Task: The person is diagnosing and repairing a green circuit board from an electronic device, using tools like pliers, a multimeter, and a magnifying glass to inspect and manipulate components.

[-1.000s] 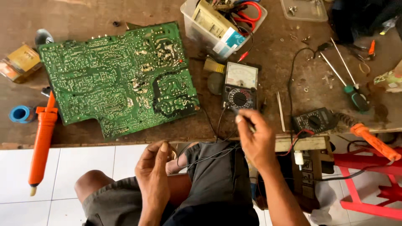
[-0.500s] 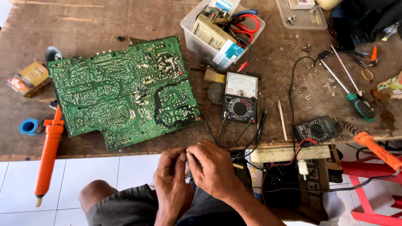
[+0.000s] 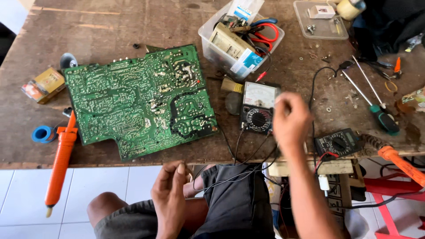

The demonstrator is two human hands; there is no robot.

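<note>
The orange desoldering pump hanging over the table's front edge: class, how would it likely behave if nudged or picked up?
The orange desoldering pump is probably stiff and light. With most of its length past the table edge, a nudge could tip it off.

The left hand [image 3: 170,194] hangs low and near, above the person's lap, its fingers curled inward with thumb and forefinger pinched together. The right hand [image 3: 290,119] is raised farther out and to the right, loosely fisted and blurred, its forearm slanting back down toward the body.
</note>
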